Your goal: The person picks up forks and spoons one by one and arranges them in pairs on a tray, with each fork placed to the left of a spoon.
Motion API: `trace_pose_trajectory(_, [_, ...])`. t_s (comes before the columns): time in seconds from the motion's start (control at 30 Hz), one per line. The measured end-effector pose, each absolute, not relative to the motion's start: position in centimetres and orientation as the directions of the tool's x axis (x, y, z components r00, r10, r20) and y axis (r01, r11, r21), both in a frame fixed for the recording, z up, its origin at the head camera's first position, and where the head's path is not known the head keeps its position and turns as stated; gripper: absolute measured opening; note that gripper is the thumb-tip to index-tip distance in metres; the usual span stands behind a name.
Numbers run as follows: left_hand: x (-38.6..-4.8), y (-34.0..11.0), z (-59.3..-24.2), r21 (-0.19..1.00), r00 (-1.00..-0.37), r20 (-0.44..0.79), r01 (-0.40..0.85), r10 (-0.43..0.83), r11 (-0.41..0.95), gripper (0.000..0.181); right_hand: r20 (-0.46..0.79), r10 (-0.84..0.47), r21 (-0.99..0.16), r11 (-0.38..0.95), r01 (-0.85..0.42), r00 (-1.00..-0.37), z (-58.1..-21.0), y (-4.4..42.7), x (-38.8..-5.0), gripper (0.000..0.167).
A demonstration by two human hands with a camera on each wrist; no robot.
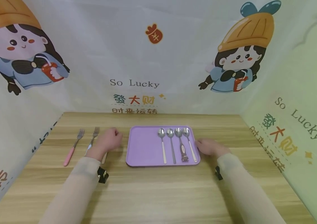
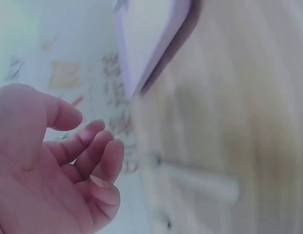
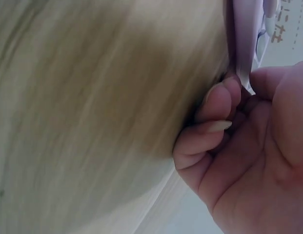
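Note:
A purple tray (image 1: 143,146) lies on the table with several spoons side by side in its right half, among them a brown-handled spoon (image 1: 182,149). My right hand (image 1: 210,147) pinches the tray's right edge; the right wrist view shows the thumb (image 3: 268,80) and fingertips meeting at the rim. Left of the tray, my left hand (image 1: 108,141) hovers with loosely curled fingers and holds nothing. Beneath it shows a pale handle (image 1: 104,157), its other end hidden by the hand. Farther left lie a pink-handled fork (image 1: 70,154) and a second fork (image 1: 95,133), whose handle is partly covered.
A wood-grain table (image 1: 158,193) carries everything. Printed cloth (image 1: 181,56) hangs behind it and along both sides, close to the table's edges.

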State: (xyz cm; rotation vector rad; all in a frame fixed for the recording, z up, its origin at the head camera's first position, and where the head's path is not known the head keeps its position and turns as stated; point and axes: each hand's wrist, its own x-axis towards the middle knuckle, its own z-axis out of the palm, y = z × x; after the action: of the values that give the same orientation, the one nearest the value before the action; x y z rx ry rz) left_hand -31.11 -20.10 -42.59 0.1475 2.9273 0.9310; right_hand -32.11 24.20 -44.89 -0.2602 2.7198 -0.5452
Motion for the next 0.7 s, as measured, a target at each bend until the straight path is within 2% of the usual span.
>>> trace_pose_trajectory(0.17, [-31.1, -22.8, -41.5, 0.552, -0.996, -0.029, 0.054, 0.084, 0.832, 0.034, -0.325, -0.250, -0.395, 0.912, -0.110, -0.912, -44.7, 24.6, -32.7, 0.065])
trace_pose_trajectory(0.23, [-31.7, -24.1, -42.6, 0.535, -0.992, -0.068, 0.050, 0.102, 0.843, 0.035, -0.332, -0.253, -0.382, 0.917, -0.116, -0.909, -44.4, 24.6, -32.7, 0.065])
trace_pose_trajectory(0.4, [-34.1, -27.0, -47.8, 0.473, -0.979, -0.150, 0.053, 0.139, 0.880, 0.032, -0.338, -0.265, -0.351, 0.926, -0.140, -0.903, -43.7, 24.2, -32.3, 0.065])
trace_pose_trajectory(0.47, [-34.0, -27.1, -48.2, 0.476, -0.975, -0.179, 0.031, 0.131, 0.879, 0.032, -0.335, -0.271, -0.354, 0.924, -0.146, -0.902, -43.6, 24.1, -32.2, 0.065])
trace_pose_trajectory(0.6, [-32.5, -25.9, -46.7, 0.496, -0.966, -0.249, -0.063, 0.072, 0.866, 0.032, -0.335, -0.275, -0.379, 0.915, -0.138, -0.901, -43.8, 23.9, -32.0, 0.064])
trace_pose_trajectory(0.7, [-32.9, -26.2, -47.4, 0.490, -0.966, -0.252, -0.071, 0.064, 0.869, 0.033, -0.341, -0.264, -0.393, 0.912, -0.118, -0.902, -43.9, 23.8, -31.9, 0.063])
